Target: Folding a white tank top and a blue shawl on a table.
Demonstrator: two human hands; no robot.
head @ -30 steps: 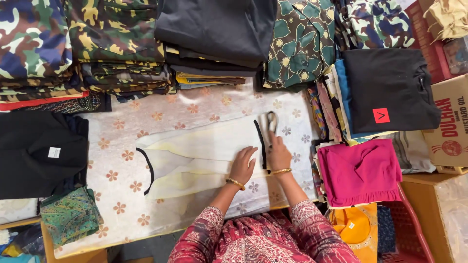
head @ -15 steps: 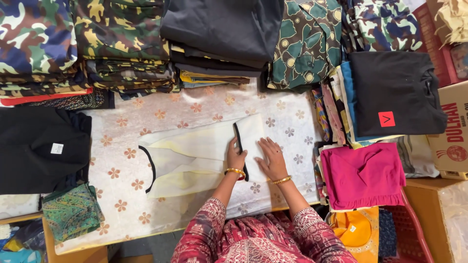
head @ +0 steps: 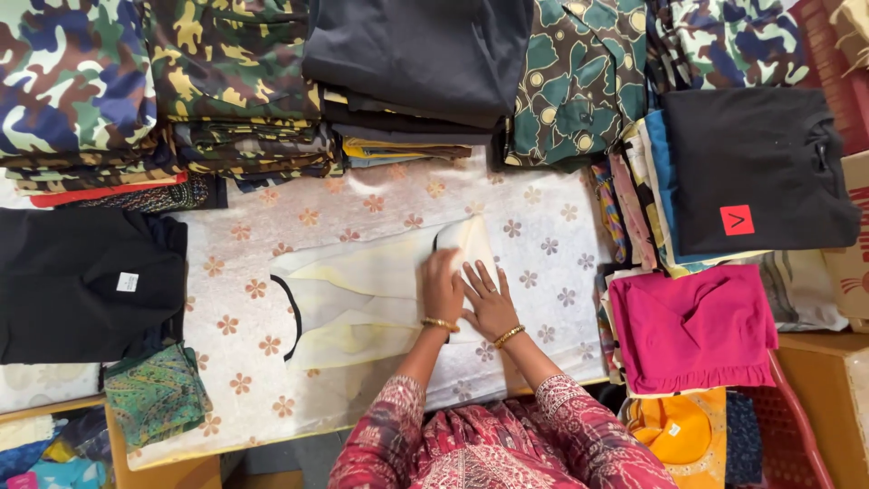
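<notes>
A pale cream fabric piece (head: pixel 362 290) with black edging lies on a white cloth with brown flowers (head: pixel 534 235). My left hand (head: pixel 442 288) lies palm-down on the cream piece's right end, just below a short black edge (head: pixel 439 239). Right beside it, touching it, my right hand (head: pixel 490 301) presses flat with its fingers spread, half on the cream piece and half on the flowered cloth. Both wrists wear gold bangles. Neither hand holds anything.
Stacks of folded camouflage (head: pixel 81 81), black (head: pixel 416 54) and green-patterned (head: pixel 579 81) clothes line the far edge. A black garment (head: pixel 81 281) lies at the left. At the right are a black shirt with a red tag (head: pixel 751 172), a pink garment (head: pixel 692 326) and a red basket (head: pixel 797 426).
The scissors that lay above my hands one second ago are no longer visible. Both hands have come together on the right end of the cream piece.
</notes>
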